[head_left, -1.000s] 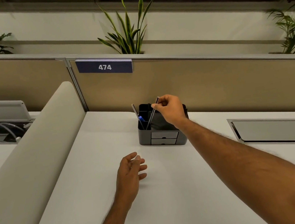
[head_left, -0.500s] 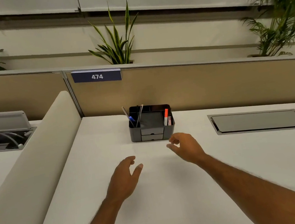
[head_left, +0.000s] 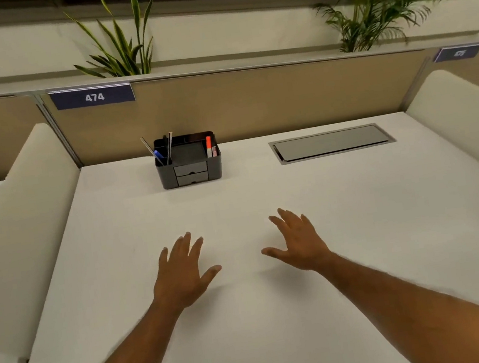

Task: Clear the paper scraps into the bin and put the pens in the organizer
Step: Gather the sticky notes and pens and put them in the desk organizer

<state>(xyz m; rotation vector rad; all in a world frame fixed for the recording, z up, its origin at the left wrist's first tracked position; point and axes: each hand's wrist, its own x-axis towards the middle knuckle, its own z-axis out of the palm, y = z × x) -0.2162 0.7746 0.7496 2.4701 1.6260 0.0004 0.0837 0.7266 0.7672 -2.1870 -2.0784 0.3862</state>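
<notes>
A dark grey organizer (head_left: 190, 173) with two small drawers stands at the back of the white desk (head_left: 281, 314), near the partition. Its left compartment holds thin pens (head_left: 168, 148) and a blue one (head_left: 158, 155); an orange marker (head_left: 208, 146) stands in the right compartment. My left hand (head_left: 183, 270) and my right hand (head_left: 297, 242) lie palm down with spread fingers over the middle of the desk, well in front of the organizer, holding nothing. No paper scraps or bin show in the view.
A metal cable hatch (head_left: 331, 143) is set into the desk at the back right. Padded side dividers (head_left: 23, 230) flank the desk on both sides. A tan partition (head_left: 251, 102) with a "474" label (head_left: 93, 97) closes the back, plants behind it.
My right hand let go of the pen in the organizer's left compartment and drew back over the desk. Both hands have flattened with fingers spread. The view has pulled back and tilted.
</notes>
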